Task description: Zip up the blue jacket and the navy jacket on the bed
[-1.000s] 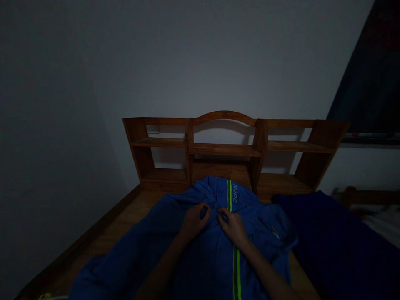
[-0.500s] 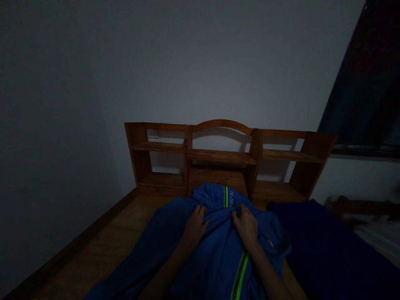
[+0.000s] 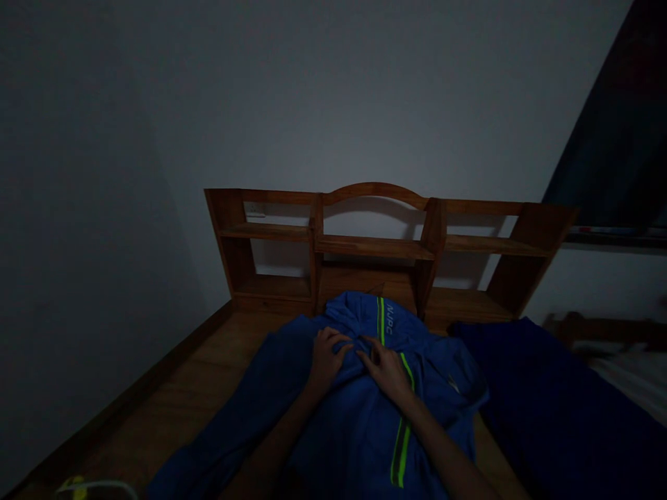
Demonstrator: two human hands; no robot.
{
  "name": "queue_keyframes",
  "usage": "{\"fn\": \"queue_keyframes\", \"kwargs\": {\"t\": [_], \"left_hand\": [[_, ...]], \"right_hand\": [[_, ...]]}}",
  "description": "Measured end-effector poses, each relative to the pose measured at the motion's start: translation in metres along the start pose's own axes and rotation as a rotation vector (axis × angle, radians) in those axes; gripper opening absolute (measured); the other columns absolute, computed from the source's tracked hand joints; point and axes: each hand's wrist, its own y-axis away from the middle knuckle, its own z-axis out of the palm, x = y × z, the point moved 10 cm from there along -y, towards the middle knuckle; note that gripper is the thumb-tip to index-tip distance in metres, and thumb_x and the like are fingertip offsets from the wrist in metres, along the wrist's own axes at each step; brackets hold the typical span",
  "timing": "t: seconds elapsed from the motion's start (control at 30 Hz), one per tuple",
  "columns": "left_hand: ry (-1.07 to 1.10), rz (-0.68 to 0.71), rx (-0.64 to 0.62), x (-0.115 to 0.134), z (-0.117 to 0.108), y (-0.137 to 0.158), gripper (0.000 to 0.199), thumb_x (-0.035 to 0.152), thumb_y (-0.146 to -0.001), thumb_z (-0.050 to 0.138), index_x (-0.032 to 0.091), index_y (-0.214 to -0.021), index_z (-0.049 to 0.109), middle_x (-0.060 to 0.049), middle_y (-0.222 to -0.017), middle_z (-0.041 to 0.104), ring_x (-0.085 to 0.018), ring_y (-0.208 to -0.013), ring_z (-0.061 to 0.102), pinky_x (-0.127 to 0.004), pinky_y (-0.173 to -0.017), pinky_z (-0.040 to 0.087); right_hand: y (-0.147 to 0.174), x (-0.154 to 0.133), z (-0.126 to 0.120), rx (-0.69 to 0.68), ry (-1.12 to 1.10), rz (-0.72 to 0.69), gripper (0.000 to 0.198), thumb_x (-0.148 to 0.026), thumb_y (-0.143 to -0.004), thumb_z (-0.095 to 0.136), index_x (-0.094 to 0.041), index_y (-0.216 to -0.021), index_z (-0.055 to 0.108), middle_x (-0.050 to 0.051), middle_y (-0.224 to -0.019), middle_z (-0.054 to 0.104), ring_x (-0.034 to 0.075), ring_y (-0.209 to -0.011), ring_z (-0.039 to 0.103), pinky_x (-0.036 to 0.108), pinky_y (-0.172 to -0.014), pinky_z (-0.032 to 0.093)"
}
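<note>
Dim room. Blue jacket point(image 3: 354, 423) spread, wrinkled, on wooden bed point(image 3: 198, 375), in front of shelved headboard point(image 3: 375, 248). Left hand point(image 3: 327, 357) and right hand point(image 3: 388, 371) close together over jacket's upper middle, fingers curled toward thumbs; too dark to tell whether fabric is pinched. Possible trouble: loose pinch could let thin-looking fabric slip; uneven pull could deepen wrinkles, skew green-edged stripe point(image 3: 400, 451); poor light could hide trapped fold. Dark blue cloth point(image 3: 552, 410) beside jacket could snag along.
</note>
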Motion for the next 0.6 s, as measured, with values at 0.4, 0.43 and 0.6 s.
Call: {"fn": "queue_keyframes", "kwargs": {"t": [0.4, 0.43, 0.6], "left_hand": [[-0.122, -0.164, -0.155, -0.015, 0.023, 0.011, 0.022, 0.041, -0.08, 0.056, 0.022, -0.087, 0.065, -0.003, -0.089, 0.068, -0.019, -0.083, 0.061, -0.028, -0.075, 0.041], [-0.106, -0.183, -0.178, -0.018, 0.024, 0.011, 0.025, 0.042, -0.08, 0.054, 0.022, -0.089, 0.067, -0.003, -0.091, 0.069, -0.018, -0.084, 0.062, -0.027, -0.076, 0.041], [0.102, -0.208, -0.28, -0.022, 0.034, 0.009, 0.03, 0.044, -0.078, 0.055, 0.021, -0.086, 0.071, -0.002, -0.09, 0.072, -0.018, -0.086, 0.064, -0.023, -0.078, 0.044]], "right_hand": [[-0.001, 0.007, 0.0, -0.019, 0.113, 0.038, 0.021, -0.036, -0.086, 0.047, -0.024, -0.092, 0.062, -0.004, -0.056, 0.054, 0.013, -0.052, 0.054, 0.021, -0.051, 0.03], [-0.001, 0.007, 0.0, -0.022, 0.109, 0.038, 0.02, -0.035, -0.086, 0.047, -0.023, -0.092, 0.062, -0.004, -0.056, 0.054, 0.012, -0.052, 0.055, 0.021, -0.051, 0.03], [-0.001, 0.008, 0.002, -0.035, 0.077, 0.029, 0.02, -0.034, -0.087, 0.046, -0.023, -0.094, 0.061, -0.004, -0.057, 0.053, 0.012, -0.053, 0.055, 0.02, -0.051, 0.029]]}}
